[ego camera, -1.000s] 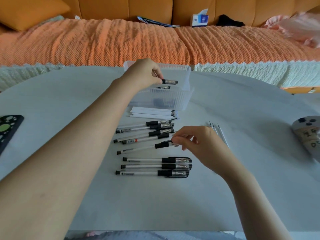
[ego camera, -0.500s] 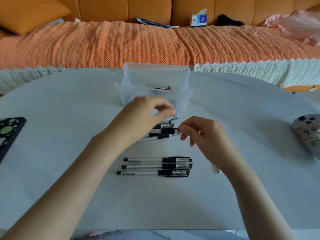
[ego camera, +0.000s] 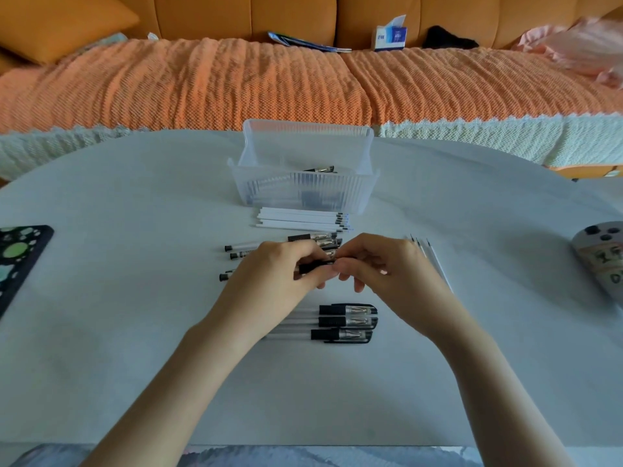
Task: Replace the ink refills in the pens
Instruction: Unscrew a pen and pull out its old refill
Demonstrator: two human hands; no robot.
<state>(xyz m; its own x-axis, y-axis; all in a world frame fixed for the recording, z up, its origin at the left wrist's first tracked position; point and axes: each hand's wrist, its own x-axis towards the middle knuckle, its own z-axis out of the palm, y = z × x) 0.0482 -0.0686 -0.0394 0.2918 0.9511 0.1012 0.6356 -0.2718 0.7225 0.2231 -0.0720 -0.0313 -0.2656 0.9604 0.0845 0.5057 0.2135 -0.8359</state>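
Note:
My left hand [ego camera: 274,276] and my right hand [ego camera: 387,274] meet over the middle of the table, both pinching one black-gripped pen [ego camera: 315,266] between their fingertips. Beneath and behind them lie several more pens [ego camera: 256,246] in a loose row, partly hidden by my hands. Three capped pens [ego camera: 347,321] lie side by side just in front. A stack of white refills [ego camera: 300,219] sits beyond the row, and a few thin refills [ego camera: 429,256] lie to the right of my right hand.
A clear ribbed plastic basket [ego camera: 303,193] with pen parts stands behind the refills. A dark patterned object [ego camera: 17,257] lies at the left table edge, a grey controller [ego camera: 600,257] at the right. An orange sofa runs behind the table.
My left hand came back from the basket, where it held a pen part, down to the pen row. Both hands now pinch the same pen together.

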